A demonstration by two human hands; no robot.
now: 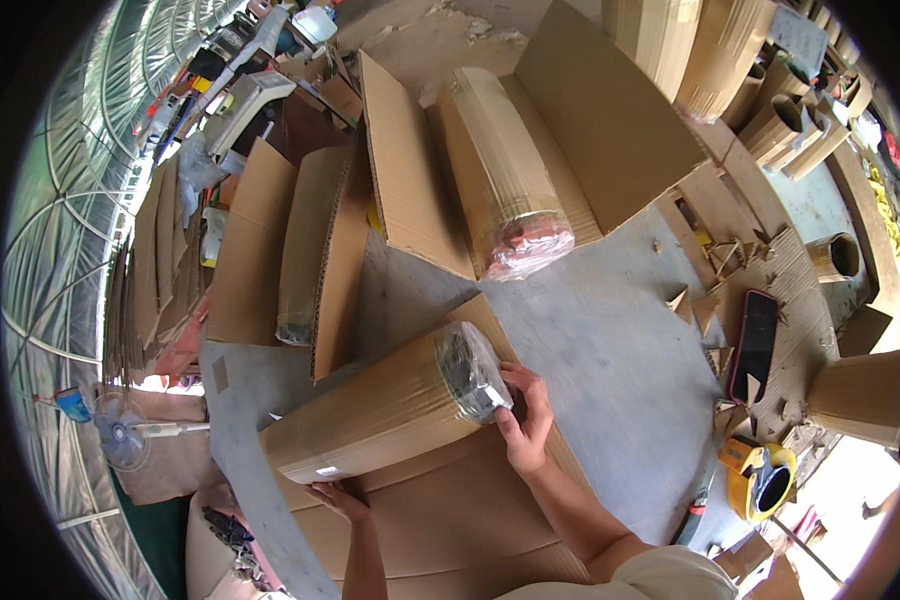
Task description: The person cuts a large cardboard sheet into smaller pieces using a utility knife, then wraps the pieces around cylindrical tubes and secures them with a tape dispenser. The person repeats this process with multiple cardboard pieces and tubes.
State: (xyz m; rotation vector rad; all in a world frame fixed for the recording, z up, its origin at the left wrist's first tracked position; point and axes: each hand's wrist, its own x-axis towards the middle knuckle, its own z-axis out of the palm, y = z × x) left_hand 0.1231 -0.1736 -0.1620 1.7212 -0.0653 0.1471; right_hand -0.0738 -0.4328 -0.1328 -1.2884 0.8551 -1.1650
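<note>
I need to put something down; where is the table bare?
Mainly the table between the right hand and the phone; a smaller patch lies between the left folded cardboard and the upper cardboard. Crowded: the right side, with phone, yellow tape and scraps.

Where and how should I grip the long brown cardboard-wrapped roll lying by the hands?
Probably cradle the roll near both ends, coming from the near side: its long rounded body lies crosswise on the brown cardboard sheet, and the clear film over its right end looks slick.

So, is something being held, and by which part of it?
Yes, the cardboard roll. The right hand holds its plastic-wrapped end; the open left hand touches its near side.
</note>
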